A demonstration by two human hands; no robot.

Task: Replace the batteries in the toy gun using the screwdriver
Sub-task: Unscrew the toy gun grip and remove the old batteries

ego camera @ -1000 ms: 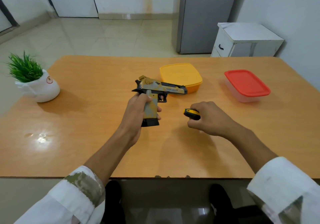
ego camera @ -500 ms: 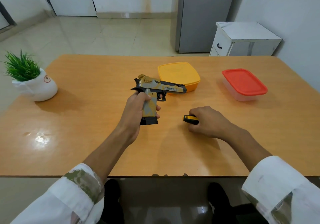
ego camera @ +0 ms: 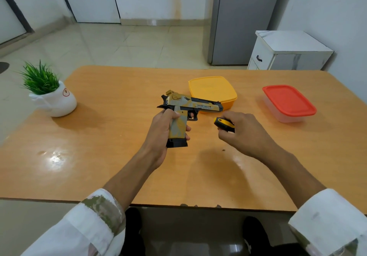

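The toy gun (ego camera: 190, 107) is yellow and grey with a black base, held upright above the table (ego camera: 111, 140), barrel pointing right. My left hand (ego camera: 162, 134) grips its handle. To the right, my right hand (ego camera: 244, 132) holds the screwdriver (ego camera: 223, 123) by its yellow-and-black handle, raised a little off the table; the shaft is hidden inside the hand. The two hands are a short gap apart. No batteries are visible.
A shut yellow container (ego camera: 212, 91) stands just behind the gun's barrel. A clear box with a red lid (ego camera: 289, 102) sits at the right. A small potted plant (ego camera: 49, 93) stands at the table's left edge. A white cabinet (ego camera: 288, 51) is beyond the table.
My right hand has lifted the screwdriver off the table and moved it up toward the gun. My left hand keeps the gun in about the same place.
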